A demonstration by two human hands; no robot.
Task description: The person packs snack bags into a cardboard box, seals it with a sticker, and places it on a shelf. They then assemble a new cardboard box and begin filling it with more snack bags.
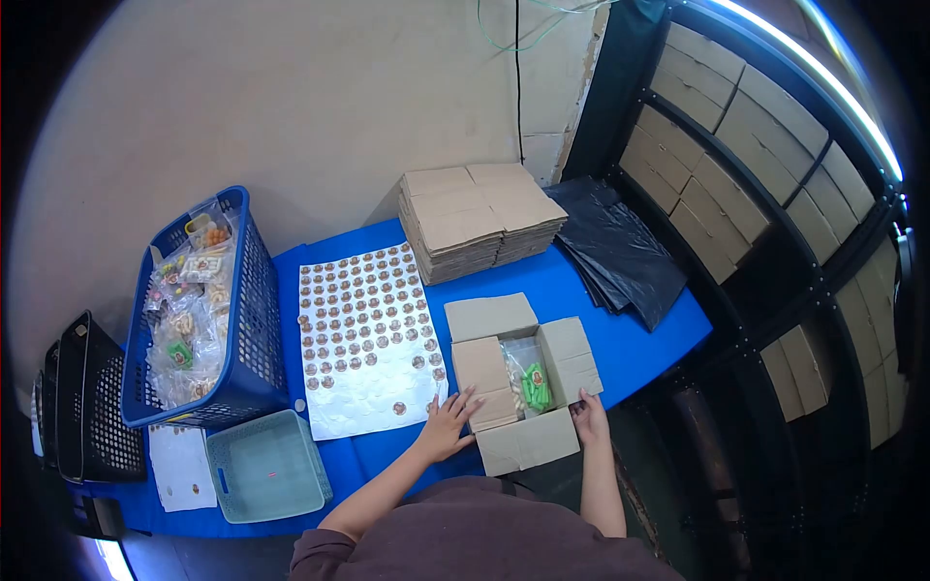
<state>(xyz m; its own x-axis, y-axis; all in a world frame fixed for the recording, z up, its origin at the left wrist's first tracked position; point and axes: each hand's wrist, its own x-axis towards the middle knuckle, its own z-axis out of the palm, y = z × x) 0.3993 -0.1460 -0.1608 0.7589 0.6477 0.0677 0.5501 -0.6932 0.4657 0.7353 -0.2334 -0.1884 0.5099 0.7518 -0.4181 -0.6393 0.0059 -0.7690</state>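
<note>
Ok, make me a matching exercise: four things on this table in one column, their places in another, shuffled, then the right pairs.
Things:
1. open cardboard box
2. blue basket
3. stack of flat cartons
4. black plastic bags

Places:
A. far right end of the table, beside the shelves
B. left side, filled with small packets
C. back of the table, against the wall
D. near edge, between the left hand and the right hand

Pairs: 1-D, 2-B, 3-C, 4-A
</note>
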